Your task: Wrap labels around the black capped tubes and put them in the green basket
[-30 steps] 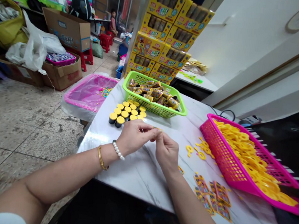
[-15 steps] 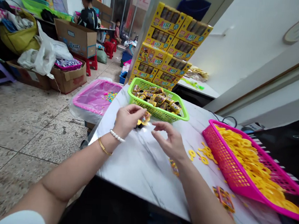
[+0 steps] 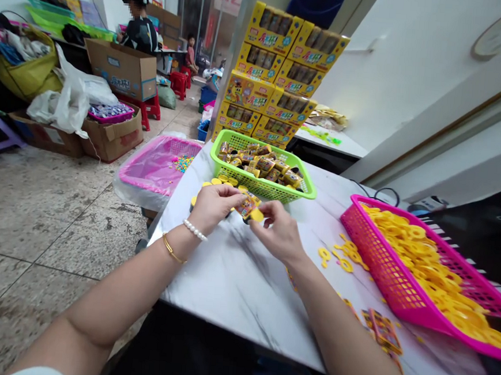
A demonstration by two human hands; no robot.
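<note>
My left hand [image 3: 213, 205] and my right hand [image 3: 276, 231] meet over the white marble table [image 3: 234, 279], just in front of the green basket [image 3: 276, 189]. Between their fingertips is a small black pot with a yellow lid [image 3: 254, 215] and a colourful sticker [image 3: 246, 205] pressed against it. The left fingers pinch the sticker; the right fingers curl round the pot. More yellow-lidded pots [image 3: 221, 182] stand behind my left hand. The green basket is filled with stickered pots.
A pink basket of yellow plastic rings [image 3: 418, 264] lies at the right, with loose rings [image 3: 336, 258] and sticker sheets [image 3: 380, 330] beside it. Yellow display boxes [image 3: 276, 80] are stacked behind. A plastic-lined pink basket [image 3: 157, 165] sits at left. A person [image 3: 137, 25] sits far back among cartons.
My left hand went forward to the pots while my right hand opened, and now both hands have come together again on a pot and sticker. The camera tilted up slightly.
</note>
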